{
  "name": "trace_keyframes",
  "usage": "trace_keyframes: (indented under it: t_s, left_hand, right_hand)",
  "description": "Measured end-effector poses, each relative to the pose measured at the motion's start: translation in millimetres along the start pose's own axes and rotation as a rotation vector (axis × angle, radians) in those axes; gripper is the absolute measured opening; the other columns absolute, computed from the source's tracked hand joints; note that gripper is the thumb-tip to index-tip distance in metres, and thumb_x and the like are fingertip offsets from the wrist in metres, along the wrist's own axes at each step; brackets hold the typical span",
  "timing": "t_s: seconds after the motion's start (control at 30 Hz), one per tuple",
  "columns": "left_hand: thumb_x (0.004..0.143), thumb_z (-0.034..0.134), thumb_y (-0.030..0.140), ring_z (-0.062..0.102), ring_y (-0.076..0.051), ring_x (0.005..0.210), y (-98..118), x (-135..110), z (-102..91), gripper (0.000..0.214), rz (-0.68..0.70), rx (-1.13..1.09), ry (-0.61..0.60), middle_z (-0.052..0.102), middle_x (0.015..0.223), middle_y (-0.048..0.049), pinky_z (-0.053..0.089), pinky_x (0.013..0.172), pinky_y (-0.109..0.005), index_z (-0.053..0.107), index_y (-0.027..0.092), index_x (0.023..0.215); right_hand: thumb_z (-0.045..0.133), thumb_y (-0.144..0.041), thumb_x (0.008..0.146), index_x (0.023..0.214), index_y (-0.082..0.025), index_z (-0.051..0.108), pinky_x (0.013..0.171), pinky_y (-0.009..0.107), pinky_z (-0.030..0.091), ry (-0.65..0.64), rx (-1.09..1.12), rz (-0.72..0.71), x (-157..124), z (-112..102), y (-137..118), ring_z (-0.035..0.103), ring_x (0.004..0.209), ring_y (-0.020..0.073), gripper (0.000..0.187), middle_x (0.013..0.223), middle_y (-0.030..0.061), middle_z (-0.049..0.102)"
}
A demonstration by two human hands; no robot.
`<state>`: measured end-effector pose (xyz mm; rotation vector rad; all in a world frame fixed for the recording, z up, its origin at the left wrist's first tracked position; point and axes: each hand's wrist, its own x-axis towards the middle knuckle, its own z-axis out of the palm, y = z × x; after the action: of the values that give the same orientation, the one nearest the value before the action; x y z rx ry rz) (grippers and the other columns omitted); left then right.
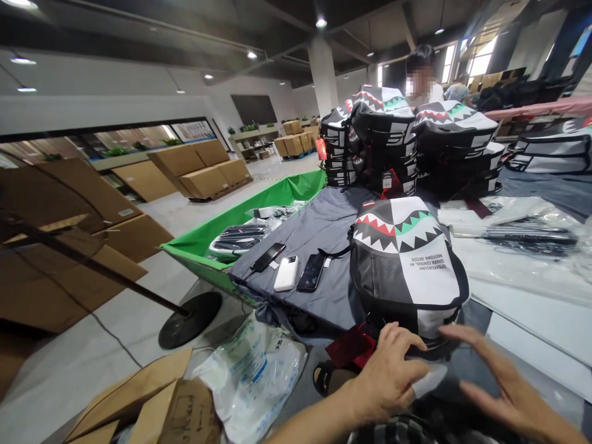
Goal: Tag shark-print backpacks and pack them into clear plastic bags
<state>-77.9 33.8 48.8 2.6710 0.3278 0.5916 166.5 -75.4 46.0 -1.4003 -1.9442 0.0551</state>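
A black, grey and white backpack (402,265) with a jagged shark-tooth print lies on the cloth-covered table in front of me. My left hand (393,373) is at its near edge, fingers bent, thumb apart from the forefinger. By that thumb is a small translucent whitish piece (430,379); whether the hand touches it I cannot tell. To the right, my right hand (504,376) is spread, its thumb and fingers apart with nothing between them, fingertips close to the bag's lower corner. A red pouch-like piece (351,346) hangs beside the left wrist.
Stacked backpacks (383,135) stand at the back, a person (423,80) behind them. Two phones (311,272) and a white power bank (286,274) lie left. Clear plastic bags (531,237) cover the right. A green-lined bin (194,240) adjoins the table; an opened carton (171,413) is below.
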Motion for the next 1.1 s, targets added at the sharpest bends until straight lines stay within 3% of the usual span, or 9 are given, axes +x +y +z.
trace_keyframes:
  t_s: [0.07, 0.17, 0.23, 0.4, 0.57, 0.7, 0.83, 0.97, 1.1]
  left_hand:
    - [0.095, 0.061, 0.029, 0.056, -0.022, 0.111, 9.5, -10.3, -1.9, 0.017, -0.010, -0.098, 0.041, 0.064, 0.120, -0.0069, 0.030, 0.114, -0.047, 0.072, 0.024, 0.107]
    - [0.099, 0.055, 0.037, 0.057, -0.021, 0.101, 12.5, -26.1, -4.3, 0.024, -0.092, -0.255, 0.057, 0.065, 0.106, -0.0067, 0.036, 0.105, -0.044, 0.074, 0.025, 0.107]
    - [0.102, 0.051, 0.042, 0.056, -0.021, 0.097, 6.8, -33.9, -3.6, 0.030, -0.195, -0.354, 0.059, 0.064, 0.099, -0.0057, 0.039, 0.099, -0.041, 0.077, 0.027, 0.106]
    - [0.097, 0.060, 0.045, 0.059, -0.020, 0.086, -19.9, -38.7, 7.5, 0.028, -0.481, -0.562, 0.184, 0.069, 0.085, -0.0036, 0.041, 0.092, -0.037, 0.081, 0.027, 0.102]
    - [0.091, 0.069, 0.040, 0.062, -0.018, 0.079, -35.6, -31.1, 9.8, 0.023, -0.627, -0.544, 0.326, 0.073, 0.081, -0.0033, 0.047, 0.082, -0.032, 0.079, 0.020, 0.096]
    - [0.094, 0.066, 0.030, 0.062, -0.021, 0.104, -28.2, -24.1, 5.7, 0.015, -0.267, -0.255, 0.145, 0.072, 0.110, -0.0071, 0.048, 0.097, -0.038, 0.079, 0.023, 0.089]
    - [0.090, 0.071, 0.021, 0.048, -0.029, 0.130, -21.6, -7.1, 4.5, 0.008, 0.049, 0.108, -0.098, 0.057, 0.142, -0.0088, 0.038, 0.115, -0.052, 0.077, 0.022, 0.085]
    - [0.091, 0.070, 0.024, 0.061, -0.024, 0.103, -20.3, 22.7, -4.6, 0.009, 0.046, 0.164, -0.453, 0.067, 0.111, -0.0078, 0.050, 0.096, -0.039, 0.078, 0.022, 0.090]
    - [0.095, 0.065, 0.029, 0.063, -0.021, 0.097, -12.7, 52.1, -9.9, 0.016, -0.025, 0.060, -0.615, 0.065, 0.114, -0.0072, 0.048, 0.086, -0.029, 0.080, 0.023, 0.097]
  right_hand:
    - [0.068, -0.051, 0.090, 0.137, -0.024, 0.057, 0.082, 0.029, 0.063, 0.013, 0.109, -0.001, -9.4, 11.6, -27.0, 0.074, 0.100, 0.0246, 0.055, 0.115, 0.0099, 0.074]
    - [0.064, -0.036, 0.094, 0.097, -0.026, 0.068, 0.079, 0.023, 0.061, 0.105, 0.114, -0.010, -17.6, 24.7, -42.7, 0.074, 0.077, 0.0176, 0.011, 0.081, 0.0007, 0.073]
    - [0.060, -0.031, 0.095, 0.084, -0.025, 0.066, 0.080, 0.023, 0.060, 0.101, 0.084, -0.019, -18.5, 26.8, -38.9, 0.071, 0.068, 0.0154, 0.014, 0.072, -0.0012, 0.069]
    - [0.057, -0.034, 0.096, 0.091, -0.025, 0.070, 0.053, 0.018, 0.055, 0.135, 0.008, 0.068, -22.9, 28.5, -15.2, 0.070, 0.059, 0.0151, 0.017, 0.075, 0.0000, 0.073]
    - [0.061, -0.047, 0.093, 0.099, -0.028, 0.075, 0.060, 0.020, 0.058, 0.035, 0.061, 0.275, -40.5, 36.1, 2.1, 0.074, 0.064, 0.0183, 0.024, 0.083, 0.0012, 0.078]
    - [0.046, -0.065, 0.095, 0.093, -0.024, 0.072, 0.054, 0.024, 0.055, -0.031, 0.371, 0.632, -40.6, 40.5, -0.9, 0.068, 0.059, 0.0173, 0.048, 0.072, 0.0021, 0.072]
    - [0.074, -0.058, 0.069, 0.097, -0.022, 0.064, 0.048, 0.026, 0.049, 0.220, 0.434, 0.843, -16.3, 59.6, -5.1, 0.056, 0.048, 0.0150, 0.047, 0.065, -0.0023, 0.064]
    - [0.073, -0.051, 0.070, 0.086, -0.023, 0.060, 0.050, 0.027, 0.046, 0.463, 0.542, 0.923, 3.4, 87.6, -1.6, 0.057, 0.051, 0.0162, 0.034, 0.060, -0.0030, 0.059]
    - [0.064, -0.045, 0.081, 0.085, -0.023, 0.062, 0.048, 0.024, 0.042, 0.526, 0.766, 0.967, -1.0, 98.7, -1.6, 0.053, 0.046, 0.0139, 0.022, 0.053, -0.0046, 0.056]
